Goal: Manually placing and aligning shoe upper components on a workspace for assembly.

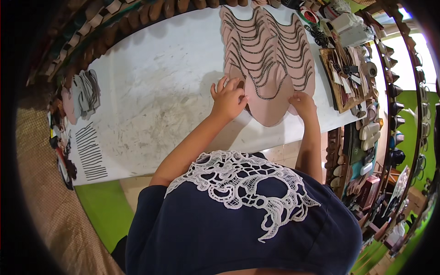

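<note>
Nearest is a navy shirt [192, 224] w/ white lace trim [238, 183]. Past it, L hand [230, 99] is loosely spread, fingers bent & apart, thumb tip at L edge of the front piece [268, 112]; can't tell if it grips. R hand [304, 106] has fingertips bunched, pinching same piece's R edge. Piece is pinkish-beige w/ dark beaded trim, at near edge of white desk [151, 87], rounded end pointing at the wearer, long axis near-to-far. Behind it, similar pieces [250, 43] overlap in 2 columns, running to far side. On L end of desk: row of thin dark strips [90, 151], then stacked grey pcs [86, 94]. To R, a shallow wooden tray [328, 78] holds straps, white cards & misc. scraps. Brown shoe forms [144, 14] line far edge.
</note>
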### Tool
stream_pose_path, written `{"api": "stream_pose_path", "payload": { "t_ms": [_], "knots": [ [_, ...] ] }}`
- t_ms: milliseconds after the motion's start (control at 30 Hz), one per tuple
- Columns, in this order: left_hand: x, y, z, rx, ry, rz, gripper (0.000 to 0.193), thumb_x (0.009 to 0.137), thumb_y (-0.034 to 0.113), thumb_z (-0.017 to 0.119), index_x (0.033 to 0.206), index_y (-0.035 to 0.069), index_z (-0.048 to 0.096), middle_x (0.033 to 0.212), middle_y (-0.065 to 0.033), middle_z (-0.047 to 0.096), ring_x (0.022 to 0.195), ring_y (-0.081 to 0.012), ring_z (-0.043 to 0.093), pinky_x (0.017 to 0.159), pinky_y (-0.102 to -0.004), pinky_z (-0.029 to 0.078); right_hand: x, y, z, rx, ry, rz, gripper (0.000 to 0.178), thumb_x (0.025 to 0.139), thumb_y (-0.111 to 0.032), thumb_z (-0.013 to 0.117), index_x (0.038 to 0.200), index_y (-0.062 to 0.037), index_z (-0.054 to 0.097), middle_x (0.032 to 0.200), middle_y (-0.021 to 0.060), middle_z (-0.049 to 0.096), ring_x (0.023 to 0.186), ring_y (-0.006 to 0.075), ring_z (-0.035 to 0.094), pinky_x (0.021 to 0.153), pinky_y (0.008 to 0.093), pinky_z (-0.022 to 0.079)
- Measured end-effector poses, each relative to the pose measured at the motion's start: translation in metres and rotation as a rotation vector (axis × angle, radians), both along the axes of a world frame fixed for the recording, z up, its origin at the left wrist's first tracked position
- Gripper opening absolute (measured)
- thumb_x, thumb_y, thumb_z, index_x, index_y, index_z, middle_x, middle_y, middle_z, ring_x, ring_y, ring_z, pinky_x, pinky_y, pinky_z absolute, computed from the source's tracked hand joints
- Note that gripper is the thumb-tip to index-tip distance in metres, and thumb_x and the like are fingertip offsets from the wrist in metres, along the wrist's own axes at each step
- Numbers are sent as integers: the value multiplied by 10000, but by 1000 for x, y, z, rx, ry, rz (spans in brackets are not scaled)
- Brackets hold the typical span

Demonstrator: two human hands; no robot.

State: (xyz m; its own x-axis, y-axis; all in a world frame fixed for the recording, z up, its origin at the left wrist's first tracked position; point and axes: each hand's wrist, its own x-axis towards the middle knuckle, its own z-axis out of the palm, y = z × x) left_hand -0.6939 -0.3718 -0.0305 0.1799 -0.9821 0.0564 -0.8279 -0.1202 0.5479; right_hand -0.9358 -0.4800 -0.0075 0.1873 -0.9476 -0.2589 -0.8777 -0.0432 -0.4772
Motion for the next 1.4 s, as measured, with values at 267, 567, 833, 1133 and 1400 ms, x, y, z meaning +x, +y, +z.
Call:
{"api": "stream_pose_path", "payload": {
  "t_ms": [267, 567, 833, 1133, 1400],
  "knots": [
    [-25, -26, 9, -64, 70, -158, 191, 769, 316, 685, 761, 125, 685, 1302, -69, 507, 1305, -375, 290, 1020, -604, 147, -58, -19, -9, 88, -133, -97, 267, 772, -210, 665, 866, 40, 646, 731, 91, 632, 683, 155, 553, 665, 297, 433],
    [-24, -23, 0, -13, -15, -75, 158, 762, 294, 680, 730, 139, 685, 1282, -62, 512, 1302, -353, 292, 1015, -664, 145, -46, -15, -39, 184, -244, -159, 217, 810, -157, 661, 787, 52, 607, 690, 41, 595, 655, 98, 514, 637, 247, 419],
    [7, 0, 8, -8, -44, 27, 163, 757, 295, 683, 737, 134, 667, 1305, -81, 502, 1298, -369, 309, 1002, -662, 154, -10, -4, -8, 248, -548, -101, 194, 799, -129, 675, 870, 48, 635, 714, 44, 617, 677, 100, 548, 656, 244, 440],
    [22, 1, -12, 69, -135, 95, 158, 749, 293, 690, 737, 136, 682, 1313, -81, 498, 1305, -378, 305, 1019, -661, 127, 24, 0, -49, -141, -231, -21, 228, 794, -179, 668, 923, 10, 666, 802, 117, 673, 713, 199, 640, 659, 304, 489],
    [24, 5, -7, 71, -90, 81, 133, 754, 276, 686, 745, 144, 687, 1304, -66, 502, 1310, -366, 294, 1016, -664, 132, 29, 1, -22, 58, -19, 1, 250, 775, -229, 618, 808, 14, 667, 720, 167, 643, 686, 238, 637, 665, 347, 478]
  ]
}}
